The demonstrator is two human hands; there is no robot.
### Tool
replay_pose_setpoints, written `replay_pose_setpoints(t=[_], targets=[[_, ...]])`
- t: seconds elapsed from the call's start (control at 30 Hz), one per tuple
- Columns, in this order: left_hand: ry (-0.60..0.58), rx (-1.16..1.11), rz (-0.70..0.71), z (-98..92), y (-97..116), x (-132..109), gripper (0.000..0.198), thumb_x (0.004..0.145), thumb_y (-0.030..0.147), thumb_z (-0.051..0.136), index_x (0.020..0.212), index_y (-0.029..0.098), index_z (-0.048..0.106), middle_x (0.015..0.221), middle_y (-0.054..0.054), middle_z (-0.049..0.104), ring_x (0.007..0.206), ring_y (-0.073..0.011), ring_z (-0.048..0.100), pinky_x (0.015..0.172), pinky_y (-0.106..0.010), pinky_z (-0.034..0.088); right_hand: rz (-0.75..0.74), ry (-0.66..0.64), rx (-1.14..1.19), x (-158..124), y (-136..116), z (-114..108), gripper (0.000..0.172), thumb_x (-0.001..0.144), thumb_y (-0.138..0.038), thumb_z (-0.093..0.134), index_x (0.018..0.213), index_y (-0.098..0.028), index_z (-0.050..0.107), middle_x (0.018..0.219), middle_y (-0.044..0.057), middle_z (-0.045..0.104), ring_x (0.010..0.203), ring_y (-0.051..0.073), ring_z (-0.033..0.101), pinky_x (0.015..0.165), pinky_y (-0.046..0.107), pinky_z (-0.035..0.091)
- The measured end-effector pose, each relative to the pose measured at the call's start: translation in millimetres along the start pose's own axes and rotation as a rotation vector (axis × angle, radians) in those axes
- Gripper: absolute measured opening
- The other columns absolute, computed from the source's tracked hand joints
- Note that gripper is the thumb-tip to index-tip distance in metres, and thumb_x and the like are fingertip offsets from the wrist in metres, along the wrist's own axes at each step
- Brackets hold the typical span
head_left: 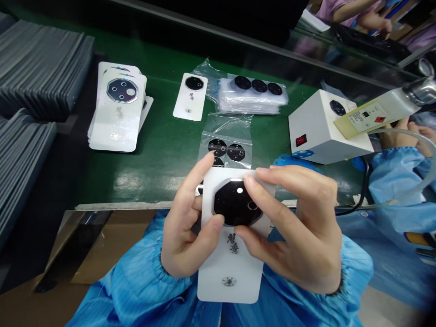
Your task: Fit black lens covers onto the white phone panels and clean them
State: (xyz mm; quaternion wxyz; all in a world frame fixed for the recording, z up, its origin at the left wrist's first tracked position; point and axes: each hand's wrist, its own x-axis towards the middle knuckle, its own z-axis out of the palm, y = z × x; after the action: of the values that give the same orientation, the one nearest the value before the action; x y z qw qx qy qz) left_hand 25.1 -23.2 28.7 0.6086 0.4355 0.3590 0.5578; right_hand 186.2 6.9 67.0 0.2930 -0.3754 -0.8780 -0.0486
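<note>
L hand [187,222] & R hand [293,227] pinch white card [230,277], black octagonal lens [235,202] btwn them.

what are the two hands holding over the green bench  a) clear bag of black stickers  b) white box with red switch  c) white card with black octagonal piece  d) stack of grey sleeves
C: the left hand and right hand grip a white card from both sides, with their fingers on the black octagonal piece stuck on it.
</note>
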Motion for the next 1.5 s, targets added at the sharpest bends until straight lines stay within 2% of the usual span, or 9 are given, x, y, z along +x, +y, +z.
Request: replay_pose_setpoints(t=[0.23, 0.5, 0.67, 0.97, 1.2, 1.33, 1.4, 1.5], targets=[[0.083, -0.026, -0.011, 7.4, -0.7, -0.9, 0.056, 0.089, 0.019, 0.052, 0.137, 0.041, 0.033, 0.091, 0.005, 0.071, 0.067, -0.012, 0.067, 0.055, -0.019, 0.052, -0.009, 0.011, 0.04, -0.6, 0.6, 2.3, 0.042, 0.076, -0.03, 0.067, 0.112, -0.009, 0.06, 0.114, 0.014, 0.058, 0.107, 0.028, 0.052, 0.091, 0.045, 0.046], [0.066, -0.124, -0.021, 3.7, -6.7, 1.7, 0.055, 0.086, 0.02, 0.057, 0.133, 0.044, 0.039, 0.08, 0.007, 0.071, 0.061, -0.0095, 0.064, 0.054, -0.018, 0.05, -0.006, -0.007, 0.063, -1.5, 2.5, 3.0, 0.045, 0.075, -0.029, 0.068, 0.112, -0.006, 0.06, 0.114, 0.014, 0.056, 0.108, 0.028, 0.05, 0.094, 0.044, 0.044], [0.085, -0.153, -0.022, 3.7, -9.1, 2.5, 0.056, 0.085, 0.02, 0.058, 0.132, 0.042, 0.039, 0.078, 0.006, 0.071, 0.061, -0.0113, 0.066, 0.054, -0.019, 0.05, -0.005, -0.022, 0.063, -2.9, 3.2, 3.9, 0.045, 0.076, -0.029, 0.068, 0.113, -0.006, 0.059, 0.115, 0.015, 0.055, 0.109, 0.028, 0.05, 0.095, 0.044, 0.043], [0.096, -0.082, -0.006, 3.4, -11.1, 1.1, 0.055, 0.086, 0.021, 0.057, 0.133, 0.042, 0.038, 0.079, 0.006, 0.071, 0.056, -0.0098, 0.062, 0.053, -0.019, 0.05, -0.008, -0.026, 0.078, -5.0, 5.0, 5.8, 0.045, 0.076, -0.029, 0.067, 0.114, -0.006, 0.058, 0.115, 0.015, 0.055, 0.11, 0.028, 0.05, 0.095, 0.045, 0.043], [0.072, 0.102, 0.054, 1.4, -13.4, 0.4, 0.057, 0.089, 0.024, 0.052, 0.138, 0.043, 0.031, 0.076, 0.005, 0.069, 0.047, -0.0096, 0.054, 0.046, -0.021, 0.045, -0.013, -0.031, 0.067, -4.9, 7.0, 7.2, 0.045, 0.076, -0.03, 0.067, 0.114, -0.007, 0.058, 0.115, 0.016, 0.055, 0.109, 0.028, 0.051, 0.094, 0.045, 0.043], [0.074, 0.102, 0.043, 0.0, -14.6, 1.8, 0.057, 0.088, 0.025, 0.052, 0.138, 0.044, 0.031, 0.073, 0.005, 0.069, 0.051, -0.0116, 0.057, 0.049, -0.023, 0.047, -0.016, -0.034, 0.095, -4.9, 9.5, 8.7, 0.046, 0.076, -0.028, 0.066, 0.115, -0.007, 0.056, 0.115, 0.015, 0.055, 0.109, 0.028, 0.05, 0.094, 0.045, 0.043], [0.074, 0.085, 0.024, -0.4, -15.3, 2.7, 0.057, 0.088, 0.025, 0.052, 0.138, 0.044, 0.032, 0.07, 0.005, 0.069, 0.051, -0.0128, 0.058, 0.048, -0.024, 0.047, 0.018, -0.009, 0.157, -5.6, 11.8, 9.6, 0.045, 0.077, -0.024, 0.064, 0.118, -0.009, 0.054, 0.116, 0.014, 0.055, 0.109, 0.027, 0.05, 0.094, 0.043, 0.043], [0.069, 0.088, 0.032, -0.8, -16.9, 3.0, 0.057, 0.088, 0.026, 0.052, 0.138, 0.044, 0.031, 0.067, 0.004, 0.067, 0.049, -0.014, 0.057, 0.046, -0.025, 0.047, 0.193, 0.085, 0.35, -6.6, 16.2, 12.1, 0.044, 0.078, -0.018, 0.06, 0.121, -0.014, 0.052, 0.117, 0.012, 0.053, 0.108, 0.024, 0.051, 0.089, 0.04, 0.045]])
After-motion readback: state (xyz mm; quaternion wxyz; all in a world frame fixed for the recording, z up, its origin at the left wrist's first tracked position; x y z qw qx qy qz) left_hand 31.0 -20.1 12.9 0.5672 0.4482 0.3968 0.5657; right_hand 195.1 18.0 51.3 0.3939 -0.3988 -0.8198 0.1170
